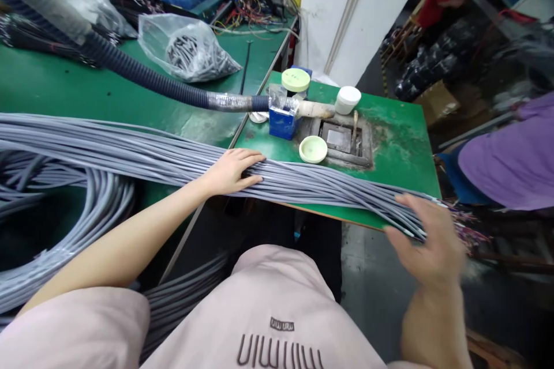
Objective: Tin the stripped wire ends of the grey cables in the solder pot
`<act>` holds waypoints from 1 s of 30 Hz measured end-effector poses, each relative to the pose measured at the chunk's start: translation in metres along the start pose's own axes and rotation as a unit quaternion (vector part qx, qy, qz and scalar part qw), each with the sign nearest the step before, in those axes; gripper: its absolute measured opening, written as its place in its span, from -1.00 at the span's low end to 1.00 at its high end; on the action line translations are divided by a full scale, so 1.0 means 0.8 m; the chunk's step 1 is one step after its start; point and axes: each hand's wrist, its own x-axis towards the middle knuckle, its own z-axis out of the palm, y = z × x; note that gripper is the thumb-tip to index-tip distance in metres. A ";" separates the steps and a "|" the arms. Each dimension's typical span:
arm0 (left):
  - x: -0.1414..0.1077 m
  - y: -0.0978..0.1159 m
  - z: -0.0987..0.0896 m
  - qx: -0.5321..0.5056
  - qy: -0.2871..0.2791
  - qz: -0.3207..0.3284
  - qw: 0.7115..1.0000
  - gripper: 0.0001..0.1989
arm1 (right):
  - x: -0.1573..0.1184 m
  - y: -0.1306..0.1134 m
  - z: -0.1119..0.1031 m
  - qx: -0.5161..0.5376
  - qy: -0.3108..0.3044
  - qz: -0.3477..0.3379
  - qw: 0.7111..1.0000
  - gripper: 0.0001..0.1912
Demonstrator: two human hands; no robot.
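A long bundle of grey cables (pixel 320 183) lies across the front of the green tables, its thin coloured wire ends (pixel 470 230) sticking out past the right edge. My left hand (pixel 238 172) rests flat on top of the bundle near its middle, fingers stretched out. Over the right end of the cables is my right hand (pixel 433 236), slightly blurred, with thumb and fingers apart. Whether its palm touches the cables I cannot tell.
A ribbed extraction hose (pixel 173 87) crosses to a blue box (pixel 282 122) beside a sooty solder pot (pixel 340 139). Nearby are a green lid (pixel 313 150) and a white tub (pixel 348 100). Coiled cables (pixel 97 207) lie left. A person in purple (pixel 511 155) is at right.
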 end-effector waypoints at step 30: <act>-0.004 0.003 0.001 0.004 -0.014 0.009 1.000 -0.45 | 0.218 -0.001 0.120 0.127 -0.186 -0.093 0.970 -0.25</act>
